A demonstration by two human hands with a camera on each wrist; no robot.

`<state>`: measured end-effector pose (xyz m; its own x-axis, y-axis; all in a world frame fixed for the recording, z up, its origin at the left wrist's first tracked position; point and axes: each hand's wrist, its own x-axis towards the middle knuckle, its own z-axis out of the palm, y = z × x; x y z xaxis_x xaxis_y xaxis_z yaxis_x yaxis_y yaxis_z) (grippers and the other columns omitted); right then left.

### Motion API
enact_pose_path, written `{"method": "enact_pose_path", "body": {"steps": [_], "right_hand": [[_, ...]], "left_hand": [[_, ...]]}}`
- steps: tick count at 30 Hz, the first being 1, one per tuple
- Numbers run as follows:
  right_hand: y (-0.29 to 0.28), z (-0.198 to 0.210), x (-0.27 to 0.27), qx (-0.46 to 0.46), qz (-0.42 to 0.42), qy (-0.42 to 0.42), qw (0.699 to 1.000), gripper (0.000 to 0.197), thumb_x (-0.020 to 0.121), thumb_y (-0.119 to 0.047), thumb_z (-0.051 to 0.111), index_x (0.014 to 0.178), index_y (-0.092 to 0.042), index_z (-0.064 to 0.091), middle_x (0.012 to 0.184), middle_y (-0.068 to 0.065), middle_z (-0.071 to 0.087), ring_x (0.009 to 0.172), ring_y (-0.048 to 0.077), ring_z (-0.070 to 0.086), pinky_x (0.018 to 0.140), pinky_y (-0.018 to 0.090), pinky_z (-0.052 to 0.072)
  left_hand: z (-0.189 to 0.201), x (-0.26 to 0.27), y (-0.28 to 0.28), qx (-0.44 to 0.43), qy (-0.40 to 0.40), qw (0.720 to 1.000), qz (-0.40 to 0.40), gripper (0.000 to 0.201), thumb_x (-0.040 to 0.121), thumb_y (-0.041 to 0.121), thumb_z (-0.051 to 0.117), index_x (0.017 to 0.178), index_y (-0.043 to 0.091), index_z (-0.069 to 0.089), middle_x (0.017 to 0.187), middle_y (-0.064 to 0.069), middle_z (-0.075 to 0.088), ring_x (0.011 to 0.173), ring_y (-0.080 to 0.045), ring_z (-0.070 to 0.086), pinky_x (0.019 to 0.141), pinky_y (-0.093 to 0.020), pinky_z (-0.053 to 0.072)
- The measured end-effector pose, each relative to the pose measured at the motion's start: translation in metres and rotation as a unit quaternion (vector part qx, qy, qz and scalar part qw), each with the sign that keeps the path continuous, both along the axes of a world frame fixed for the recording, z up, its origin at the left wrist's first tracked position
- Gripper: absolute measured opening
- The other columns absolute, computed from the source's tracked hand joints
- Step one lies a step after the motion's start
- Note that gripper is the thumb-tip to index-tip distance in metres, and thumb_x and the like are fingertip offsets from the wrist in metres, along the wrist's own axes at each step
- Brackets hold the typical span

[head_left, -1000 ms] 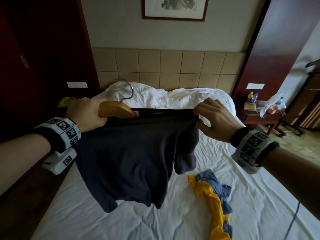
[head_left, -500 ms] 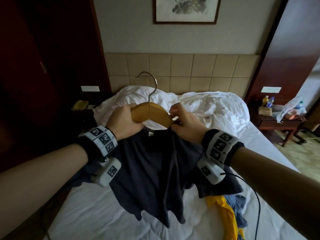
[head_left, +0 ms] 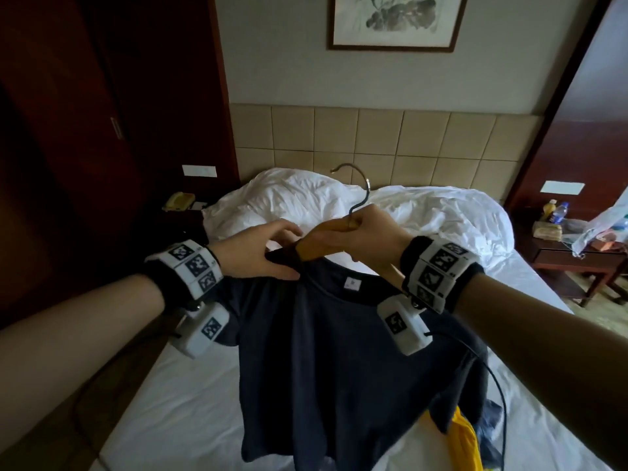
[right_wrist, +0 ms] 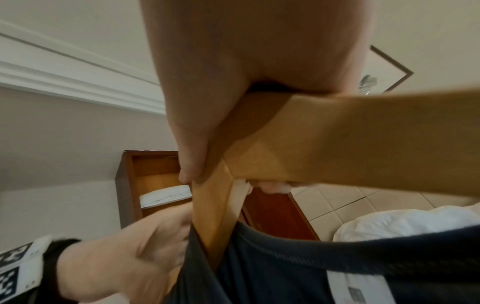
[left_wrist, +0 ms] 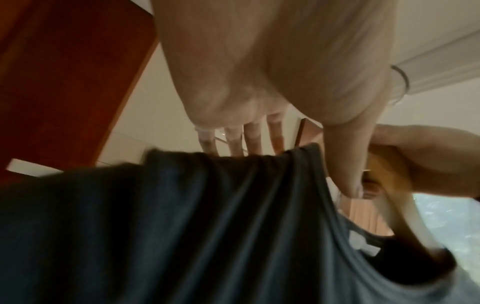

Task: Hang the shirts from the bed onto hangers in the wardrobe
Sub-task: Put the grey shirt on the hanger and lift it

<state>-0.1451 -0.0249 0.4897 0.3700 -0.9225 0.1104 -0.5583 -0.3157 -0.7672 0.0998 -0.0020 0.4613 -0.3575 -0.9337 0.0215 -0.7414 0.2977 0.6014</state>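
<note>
Since half a second ago your hands have swapped jobs: the right one has climbed to the neck of the hanger, and the left has dropped onto the cloth.

Your right hand's fingers [right_wrist: 270, 186] curl round the middle of the curved tan wooden hanger [head_left: 316, 244], just under its steel hook [head_left: 356, 185]. Your left hand [head_left: 253, 254] pinches the collar and shoulder of the dark navy short-sleeved T-shirt [head_left: 339, 351] between thumb and fingers [left_wrist: 249, 139], working it over the hanger's left arm.

That shirt hangs above the white-sheeted bed [head_left: 190, 396], its neck open with the white label showing and the hanger's right arm already inside, so it looks partly threaded and not yet seated on both shoulders. At the lower right, a crumpled yellow and blue-grey garment [head_left: 465, 443] lies on the sheet, waiting its turn. Ahead, by my reading: settle the left shoulder, carry the load to the dark red wooden wardrobe [head_left: 85, 130] at the left, hook it, then come back for what lies on the bed.
</note>
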Motion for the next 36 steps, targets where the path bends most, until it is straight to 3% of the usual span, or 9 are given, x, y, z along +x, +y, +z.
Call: {"method": "enact_pose_path", "body": {"steps": [3, 5, 8, 10, 12, 20, 26, 30, 36], "right_hand": [[-0.003, 0.003, -0.009, -0.006, -0.011, -0.020, 1.000, 0.042, 0.070, -0.052, 0.082, 0.078, -0.012, 0.074, 0.056, -0.006, 0.061, 0.053, 0.004, 0.058, 0.052, 0.017, 0.048], [-0.001, 0.007, -0.015, -0.005, -0.005, -0.026, 1.000, 0.032, 0.074, -0.051, 0.080, 0.072, -0.019, 0.075, 0.055, -0.014, 0.064, 0.055, -0.001, 0.061, 0.055, 0.014, 0.049], [-0.002, 0.013, -0.020, -0.024, 0.008, -0.019, 0.999, 0.036, 0.079, -0.046, 0.078, 0.050, -0.027, 0.069, 0.055, -0.012, 0.067, 0.057, 0.004, 0.066, 0.062, 0.021, 0.055], [-0.009, 0.016, -0.021, -0.043, -0.013, -0.004, 0.999, 0.041, 0.073, -0.057, 0.078, 0.061, -0.019, 0.071, 0.061, 0.002, 0.070, 0.064, 0.017, 0.069, 0.074, 0.037, 0.058], [-0.014, 0.016, -0.023, -0.044, -0.020, 0.008, 0.999, 0.055, 0.069, -0.064, 0.077, 0.075, -0.009, 0.073, 0.062, 0.007, 0.070, 0.064, 0.016, 0.069, 0.077, 0.040, 0.058], [-0.013, 0.018, -0.027, -0.053, -0.033, -0.010, 0.998, 0.052, 0.072, -0.057, 0.078, 0.077, -0.006, 0.072, 0.061, 0.009, 0.069, 0.062, 0.021, 0.069, 0.071, 0.036, 0.057], [-0.013, 0.019, -0.026, -0.058, -0.026, -0.016, 0.998, 0.046, 0.072, -0.055, 0.078, 0.075, -0.010, 0.073, 0.060, 0.009, 0.068, 0.058, 0.016, 0.066, 0.064, 0.030, 0.053], [-0.014, 0.016, -0.025, -0.058, -0.012, -0.005, 0.998, 0.050, 0.070, -0.057, 0.078, 0.071, -0.008, 0.074, 0.058, 0.007, 0.067, 0.055, 0.011, 0.063, 0.064, 0.030, 0.053], [-0.014, 0.010, -0.020, -0.045, -0.029, 0.004, 0.999, 0.048, 0.074, -0.053, 0.079, 0.059, -0.009, 0.066, 0.059, 0.012, 0.066, 0.052, 0.010, 0.060, 0.065, 0.031, 0.051]], "left_hand": [[-0.004, 0.038, 0.003, 0.055, -0.078, 0.995, 0.028, 0.099, 0.066, 0.038, 0.089, 0.147, 0.031, 0.032, 0.132, 0.015, 0.050, 0.120, 0.000, 0.048, 0.100, -0.018, 0.041], [-0.015, 0.057, 0.006, 0.064, -0.088, 0.993, 0.045, 0.092, 0.065, 0.028, 0.091, 0.143, 0.025, 0.042, 0.130, 0.010, 0.055, 0.120, -0.006, 0.052, 0.103, -0.022, 0.043], [-0.037, 0.079, 0.007, 0.027, -0.152, 0.980, 0.122, 0.046, 0.064, 0.038, 0.088, 0.101, 0.019, 0.068, 0.098, 0.001, 0.070, 0.098, -0.018, 0.066, 0.088, -0.038, 0.054], [-0.049, 0.091, 0.008, -0.002, -0.183, 0.968, 0.174, 0.036, 0.060, 0.055, 0.076, 0.074, 0.024, 0.066, 0.078, 0.000, 0.068, 0.079, -0.020, 0.067, 0.074, -0.040, 0.056], [-0.059, 0.098, 0.010, -0.020, -0.204, 0.959, 0.197, 0.031, 0.069, 0.048, 0.078, 0.064, 0.021, 0.063, 0.070, -0.001, 0.064, 0.073, -0.020, 0.065, 0.070, -0.038, 0.055], [-0.095, 0.131, 0.016, -0.010, -0.246, 0.932, 0.266, 0.018, 0.087, 0.034, 0.071, 0.092, 0.021, 0.061, 0.099, -0.008, 0.066, 0.091, -0.026, 0.064, 0.080, -0.040, 0.054], [-0.108, 0.125, 0.026, 0.024, -0.289, 0.918, 0.271, 0.019, 0.088, 0.032, 0.069, 0.079, 0.023, 0.057, 0.092, -0.003, 0.065, 0.085, -0.023, 0.065, 0.077, -0.036, 0.055], [-0.108, 0.132, 0.030, 0.044, -0.315, 0.906, 0.279, 0.017, 0.090, 0.032, 0.067, 0.099, 0.017, 0.065, 0.099, 0.000, 0.063, 0.092, -0.023, 0.065, 0.079, -0.035, 0.054], [-0.048, 0.111, 0.017, 0.023, -0.196, 0.968, 0.153, 0.097, 0.077, 0.035, 0.083, 0.154, 0.020, 0.027, 0.149, -0.003, 0.037, 0.139, -0.022, 0.035, 0.114, -0.036, 0.032]]}}
